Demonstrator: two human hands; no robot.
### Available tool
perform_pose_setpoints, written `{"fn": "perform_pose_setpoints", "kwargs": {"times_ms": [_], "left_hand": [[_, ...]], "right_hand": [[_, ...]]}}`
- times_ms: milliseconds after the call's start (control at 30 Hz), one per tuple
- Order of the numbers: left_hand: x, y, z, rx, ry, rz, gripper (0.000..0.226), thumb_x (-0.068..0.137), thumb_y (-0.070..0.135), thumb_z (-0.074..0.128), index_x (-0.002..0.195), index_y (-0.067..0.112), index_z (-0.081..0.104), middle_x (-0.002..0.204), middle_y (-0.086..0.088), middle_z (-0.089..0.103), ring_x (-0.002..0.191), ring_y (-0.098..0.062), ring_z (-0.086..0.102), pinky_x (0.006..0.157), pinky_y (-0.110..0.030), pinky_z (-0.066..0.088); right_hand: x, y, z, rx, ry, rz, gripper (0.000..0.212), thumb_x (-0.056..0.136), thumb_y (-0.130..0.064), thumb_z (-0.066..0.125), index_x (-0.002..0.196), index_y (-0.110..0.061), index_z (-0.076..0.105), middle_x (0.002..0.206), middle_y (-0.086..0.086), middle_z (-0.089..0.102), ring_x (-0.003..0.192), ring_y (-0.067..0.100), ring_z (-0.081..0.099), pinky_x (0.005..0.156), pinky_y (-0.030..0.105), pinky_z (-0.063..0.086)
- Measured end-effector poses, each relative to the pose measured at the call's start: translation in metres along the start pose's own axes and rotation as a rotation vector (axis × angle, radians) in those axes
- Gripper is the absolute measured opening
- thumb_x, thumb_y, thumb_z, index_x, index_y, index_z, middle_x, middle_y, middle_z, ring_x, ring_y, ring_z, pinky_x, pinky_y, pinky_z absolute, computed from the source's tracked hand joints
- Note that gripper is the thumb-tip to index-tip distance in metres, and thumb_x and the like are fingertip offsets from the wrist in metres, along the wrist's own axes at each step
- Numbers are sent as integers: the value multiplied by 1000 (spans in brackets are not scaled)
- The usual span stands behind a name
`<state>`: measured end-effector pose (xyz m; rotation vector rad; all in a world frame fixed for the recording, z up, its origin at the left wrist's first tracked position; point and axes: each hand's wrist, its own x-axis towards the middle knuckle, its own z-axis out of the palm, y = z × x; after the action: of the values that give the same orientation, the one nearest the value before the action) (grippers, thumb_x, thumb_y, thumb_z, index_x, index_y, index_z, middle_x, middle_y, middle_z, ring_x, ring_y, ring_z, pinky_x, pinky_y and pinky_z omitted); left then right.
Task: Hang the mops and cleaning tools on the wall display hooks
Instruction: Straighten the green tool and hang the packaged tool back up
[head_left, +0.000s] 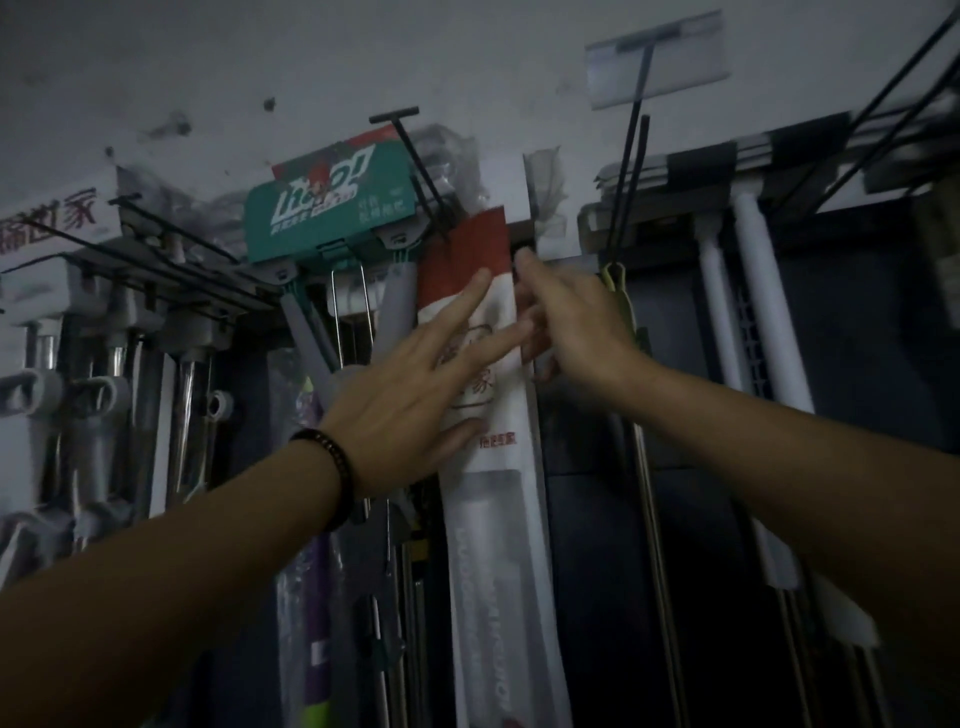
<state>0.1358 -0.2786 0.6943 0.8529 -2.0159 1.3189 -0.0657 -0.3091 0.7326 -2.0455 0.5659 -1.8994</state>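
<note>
A long mop in a white plastic sleeve with a red top band (485, 499) hangs upright from a black wall hook (410, 150) in the middle of the display. My left hand (410, 395), with a dark bead bracelet on the wrist, lies flat against the sleeve with its fingers spread. My right hand (571, 317) reaches to the sleeve's right edge just below the red band, fingers loosely apart and touching the package. Neither hand closes around anything.
A teal-carded mop (332, 208) hangs just left of the sleeve. Grey mop heads and chrome handles (104, 374) fill the left hooks. White-handled tools (753, 312) hang at the right under a long black hook with a clear price tag (654, 57). Dark panels back the wall.
</note>
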Motion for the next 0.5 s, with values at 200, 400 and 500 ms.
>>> {"fn": "perform_pose_setpoints", "kwargs": {"times_ms": [200, 400, 500], "left_hand": [[5, 10, 20, -286, -71, -325, 110, 91, 41, 68, 164, 29, -13, 167, 8, -36, 161, -19, -2, 123, -36, 32], [21, 13, 38, -305, -149, -391, 112, 89, 33, 64, 163, 19, -18, 168, -3, -34, 160, -24, -15, 130, -45, 21], [28, 7, 48, -297, -175, -401, 113, 88, 34, 67, 163, 19, -17, 168, -2, -32, 160, -22, -15, 130, -46, 21]], "right_hand": [[6, -4, 1, -283, -5, -50, 33, 99, -41, 70, 88, -11, 76, 79, 2, 79, 65, 12, 77, 50, 31, 61], [21, 11, 9, -513, 74, -32, 26, 97, -40, 73, 84, -18, 74, 81, -1, 78, 74, 9, 77, 72, 38, 67], [31, 19, 9, -568, 77, 0, 23, 99, -39, 71, 82, -23, 69, 84, -3, 76, 78, 10, 76, 73, 37, 67]]}}
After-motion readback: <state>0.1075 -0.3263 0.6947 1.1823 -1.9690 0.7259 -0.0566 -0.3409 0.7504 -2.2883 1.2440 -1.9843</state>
